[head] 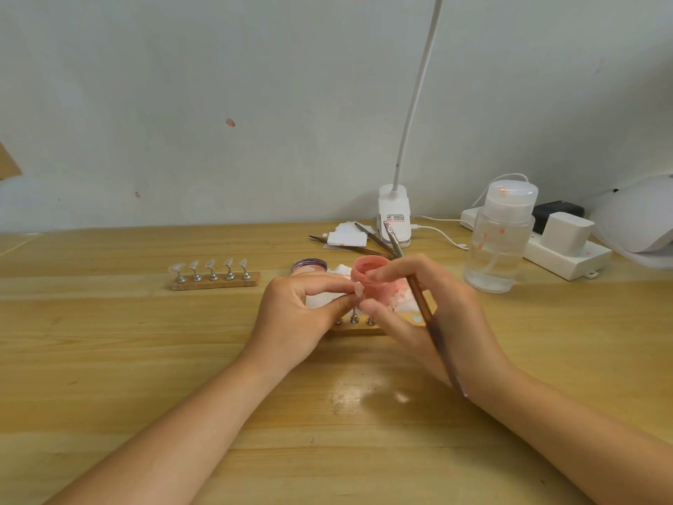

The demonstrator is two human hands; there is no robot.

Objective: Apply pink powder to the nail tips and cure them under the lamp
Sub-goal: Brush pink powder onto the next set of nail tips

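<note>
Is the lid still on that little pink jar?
No, the pink powder jar stands open just behind the hands, with its lid lying on the table to its left.

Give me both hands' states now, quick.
Left hand: closed, fingers pinching a nail tip.
Right hand: closed, holding a brush, fingers also at the nail tip.

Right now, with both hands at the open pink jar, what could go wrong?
1. The open pink powder jar sits directly behind the working fingers; a nudge could tip it onto the white tissue.
2. The long brown brush in the right hand could knock it.
3. The small clear nail tip pinched by the left hand could slip.
</note>
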